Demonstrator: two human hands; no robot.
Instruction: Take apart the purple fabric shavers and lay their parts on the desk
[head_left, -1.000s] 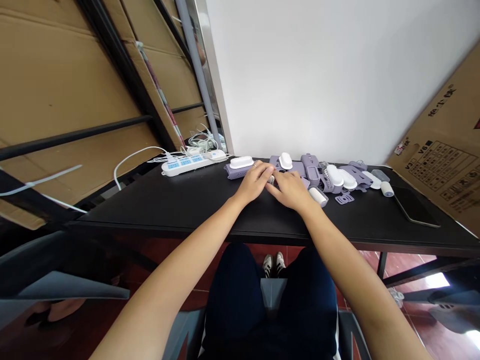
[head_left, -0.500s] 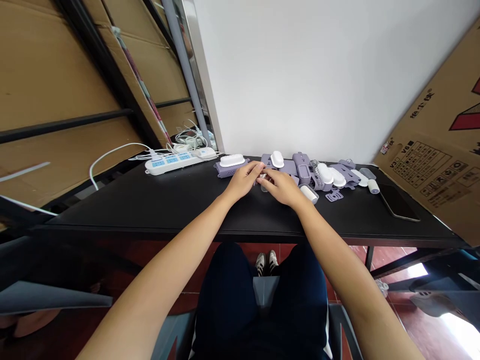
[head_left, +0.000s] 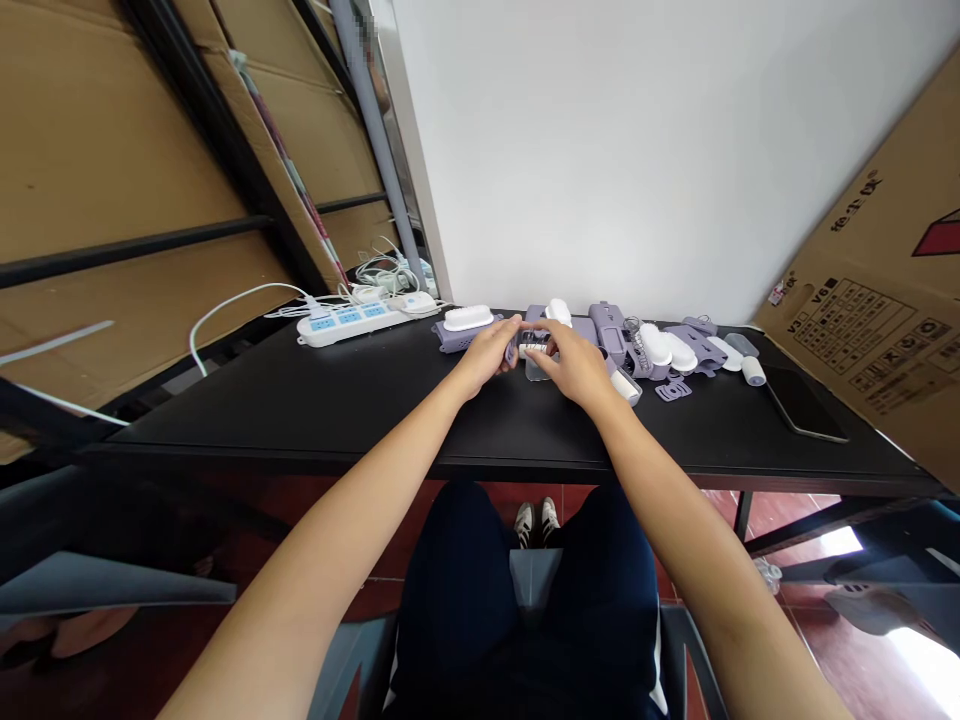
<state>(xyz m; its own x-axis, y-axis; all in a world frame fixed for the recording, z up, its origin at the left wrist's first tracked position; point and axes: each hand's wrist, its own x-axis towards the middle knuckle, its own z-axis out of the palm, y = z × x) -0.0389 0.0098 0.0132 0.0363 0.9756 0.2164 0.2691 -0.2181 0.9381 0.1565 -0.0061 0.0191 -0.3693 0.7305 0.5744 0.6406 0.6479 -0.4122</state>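
Note:
My left hand [head_left: 487, 355] is closed around a small purple plastic part [head_left: 512, 352] above the black table. Facing it, my right hand [head_left: 576, 365] pinches a small white part [head_left: 532, 350] between thumb and fingers, close to the purple one. Whether the two parts touch cannot be made out. A clear plastic piece [head_left: 537, 372] shows just below the fingers. Behind my left hand is a purple casing [head_left: 452, 338] with a white oval brush-like piece [head_left: 468, 318] on top. Beside my right wrist sits a purple-rimmed white part [head_left: 625, 386].
Purple casings [head_left: 609, 330] and white oval pieces [head_left: 681, 352] lie along the wall. A white roller [head_left: 753, 371] and a phone [head_left: 802, 403] are at the right, before a cardboard box [head_left: 862, 330]. A power strip [head_left: 360, 320] with cables stands at the left.
My hands have moved slightly apart, and the right fingers have spread around the white part. The purple part in my left hand and the clear piece now show more. The view has shifted slightly.

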